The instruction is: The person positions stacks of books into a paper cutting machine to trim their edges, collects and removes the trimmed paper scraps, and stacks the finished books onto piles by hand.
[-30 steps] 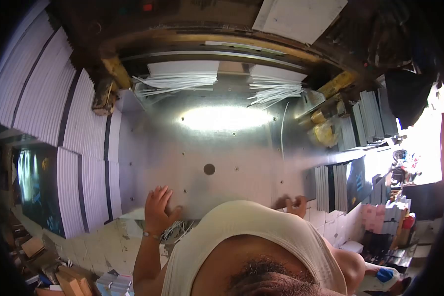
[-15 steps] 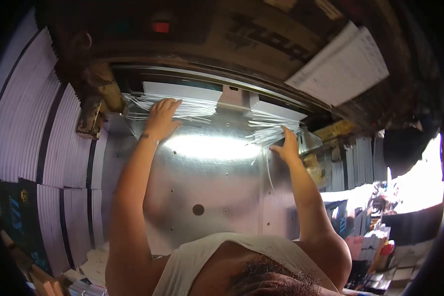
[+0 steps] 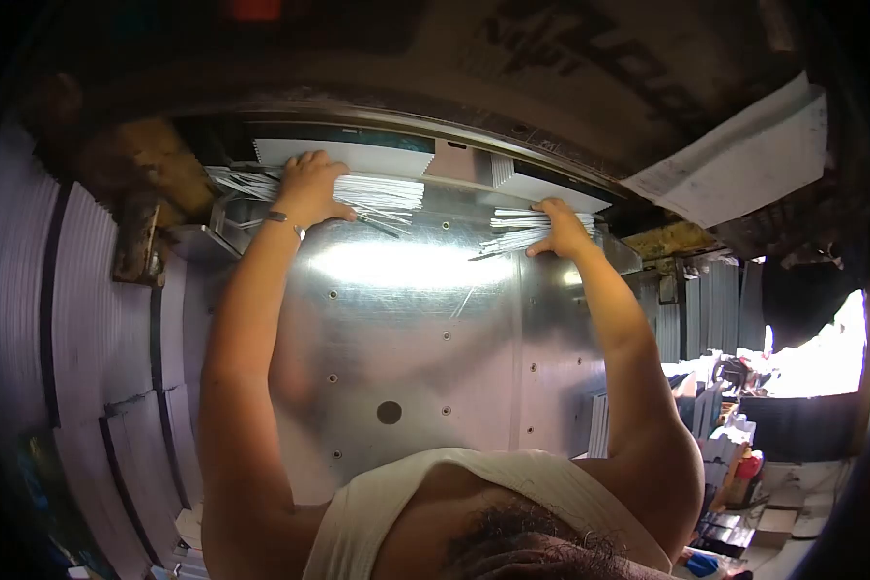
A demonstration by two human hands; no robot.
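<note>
My left hand (image 3: pixel 311 191) is closed over the left bundle of thin white paper strips (image 3: pixel 385 197), its thumb on the near side. The strips stick out on both sides of it. My right hand (image 3: pixel 563 230) grips the right bundle of paper strips (image 3: pixel 518 230), thumb in front and fingers over the top. Behind each bundle stands a stack of white sheets, the left stack (image 3: pixel 343 155) and the right stack (image 3: pixel 551 188), at the machine's bar. Under both hands lies a shiny metal table (image 3: pixel 416 338) with small holes and one large dark hole.
Tall stacks of paper blocks (image 3: pixel 92 300) rise along the left. A dark machine body (image 3: pixel 406 58) overhangs the back, with a written sheet (image 3: pixel 744 155) at its right. More stacks (image 3: pixel 715 309) stand at the right. A few loose strips (image 3: pixel 462 303) lie on the table.
Both hands have closed on the strips, which are drawn into tighter bundles. The right hand has moved up onto its bundle. The long strip hanging by the right hand no longer shows. The view has shifted.
</note>
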